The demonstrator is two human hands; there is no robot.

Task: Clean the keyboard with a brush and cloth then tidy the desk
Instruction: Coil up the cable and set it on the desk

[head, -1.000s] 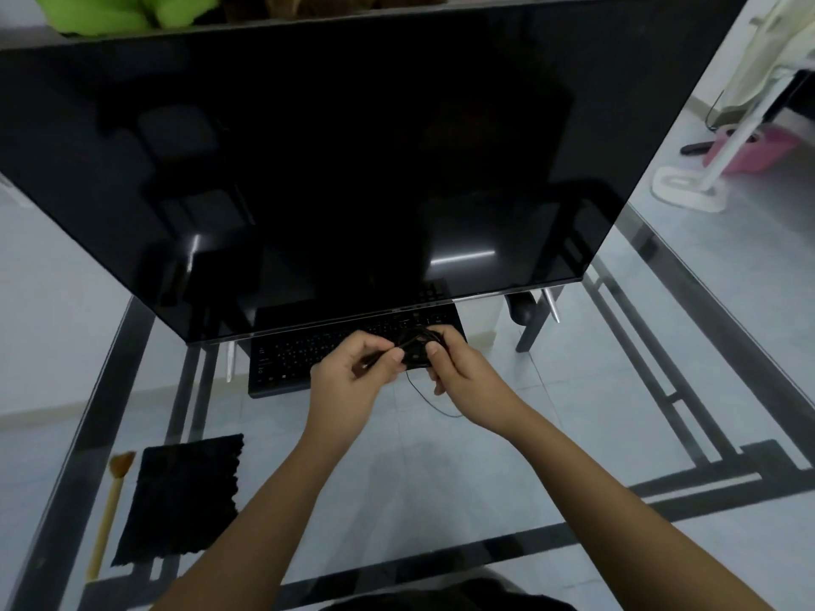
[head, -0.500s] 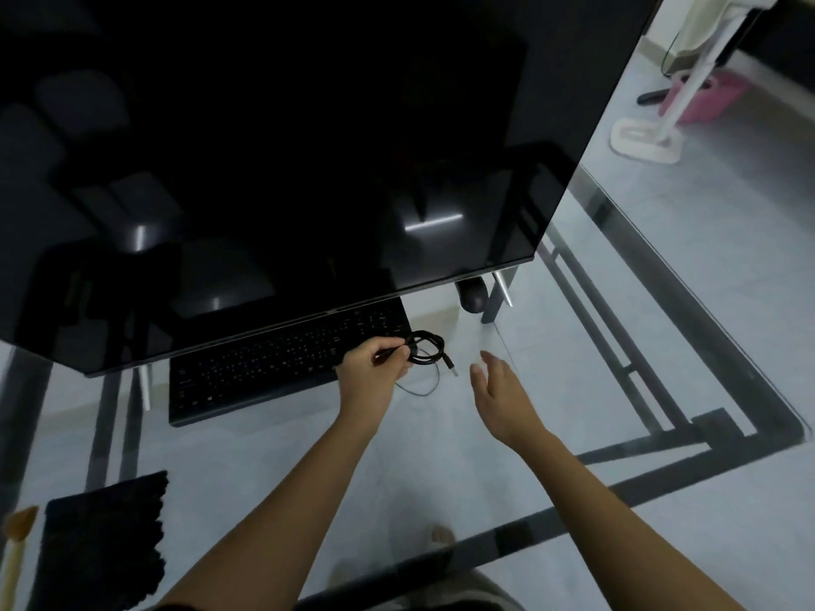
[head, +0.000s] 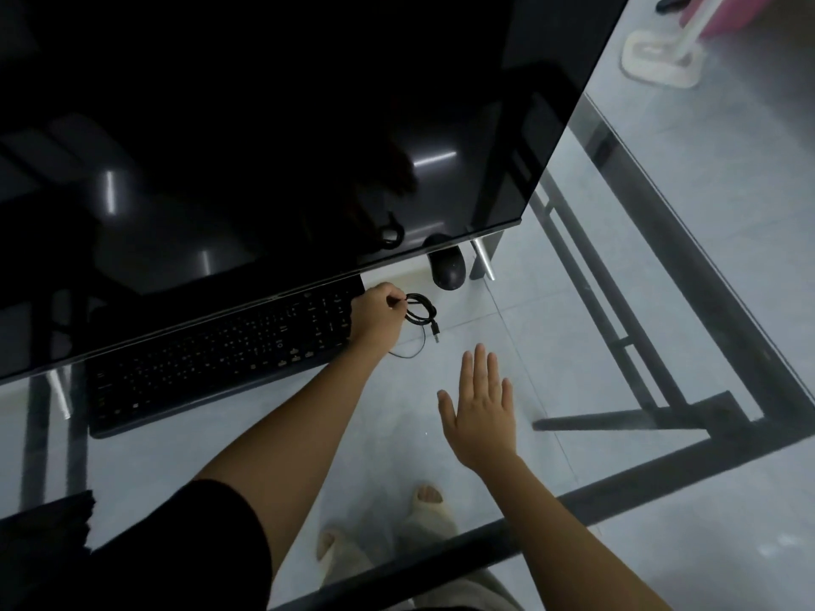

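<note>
Now that the coiled thin black cable has been released by the right hand, which is drawn back with fingers straight and spread over the clear glass desk, the coil is pinched by the left hand alone, just beside the right end of the flat black keyboard. Tidying is judged underway, with the coil ready to be set down.

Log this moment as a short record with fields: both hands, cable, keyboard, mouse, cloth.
left hand: pinches the coiled black cable
right hand: open, fingers straight, palm down over the glass desk, holding nothing
cable: small coil, with the plug end and a thin loop trailing from it
keyboard: black, flat on the desk, far edge under the monitor
mouse: black, beyond the cable
cloth: black, near left, partly out of frame
</note>
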